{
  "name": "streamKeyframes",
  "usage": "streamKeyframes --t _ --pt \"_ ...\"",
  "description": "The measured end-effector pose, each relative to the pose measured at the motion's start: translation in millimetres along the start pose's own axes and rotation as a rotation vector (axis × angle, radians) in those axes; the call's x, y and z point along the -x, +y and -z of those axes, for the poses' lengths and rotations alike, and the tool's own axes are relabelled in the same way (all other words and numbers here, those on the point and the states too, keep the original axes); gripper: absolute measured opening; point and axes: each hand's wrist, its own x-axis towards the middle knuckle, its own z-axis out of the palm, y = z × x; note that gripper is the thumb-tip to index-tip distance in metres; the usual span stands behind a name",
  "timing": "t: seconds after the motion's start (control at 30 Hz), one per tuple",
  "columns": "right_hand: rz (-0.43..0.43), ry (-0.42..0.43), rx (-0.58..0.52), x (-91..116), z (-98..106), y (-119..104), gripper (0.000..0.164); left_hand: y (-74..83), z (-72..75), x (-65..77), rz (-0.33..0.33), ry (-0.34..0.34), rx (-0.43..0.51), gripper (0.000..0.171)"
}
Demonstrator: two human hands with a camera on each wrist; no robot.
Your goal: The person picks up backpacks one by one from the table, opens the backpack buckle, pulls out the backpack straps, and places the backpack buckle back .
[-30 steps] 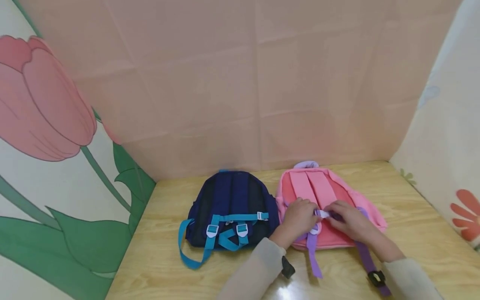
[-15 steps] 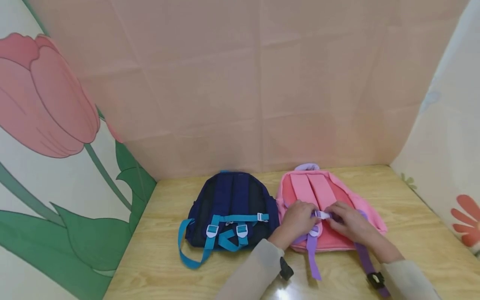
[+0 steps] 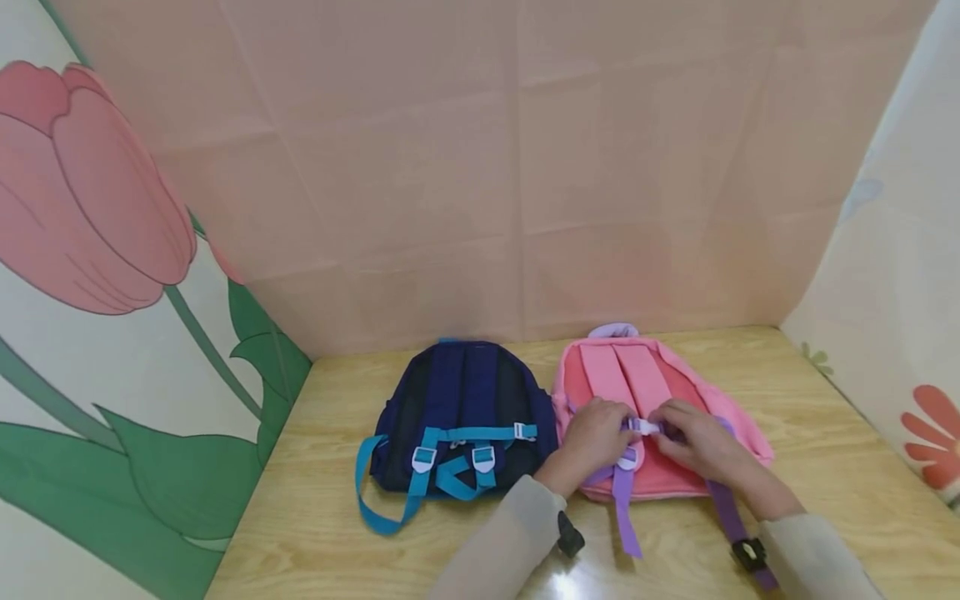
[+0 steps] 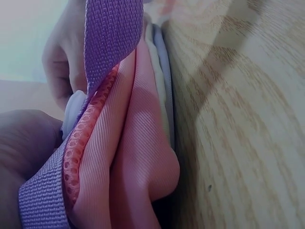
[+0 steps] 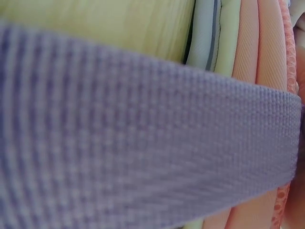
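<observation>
A pink backpack (image 3: pixel 637 375) lies strap side up on the table. Over its lower back, both hands meet at a small white buckle (image 3: pixel 642 426) on purple webbing. My left hand (image 3: pixel 596 433) pinches the buckle's left side, and my right hand (image 3: pixel 697 442) grips at its right end, with some fingers hidden. A purple strap (image 3: pixel 624 508) hangs below a white adjuster (image 3: pixel 628 458) close under the left hand. Purple webbing (image 5: pixel 143 133) fills much of the right wrist view. In the left wrist view, a purple strap (image 4: pixel 114 38) arches over the bag's mesh edge.
To the left sits a navy backpack (image 3: pixel 463 392) with blue straps, right against the pink one. Another purple strap (image 3: pixel 727 508) trails toward the front beside the right sleeve. The wooden table (image 3: pixel 322 467) meets a pinkish cloth backdrop (image 3: pixel 420 208) behind the bags.
The white buckle between the hands has turned from slanted to nearly level. Both hands stay almost in place, and the head view shifts slightly.
</observation>
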Motion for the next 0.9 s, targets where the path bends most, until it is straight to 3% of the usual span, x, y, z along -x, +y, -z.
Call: streamKeyframes --t 0.2,0.5,0.9 --pt "-0.024 0.009 -0.004 1.4 0.3 1.8 0.029 -2.5 -1.9 -0.3 0.012 0.012 0.001 0.02" --pt "-0.106 -0.048 -0.002 2.0 3.9 -1.3 0.028 -4.3 -2.2 1.9 0.005 0.017 0.019 0.021" --pt "-0.117 -0.075 0.005 1.0 8.2 -3.3 0.027 -6.4 -3.8 3.9 0.025 0.036 0.062 0.021"
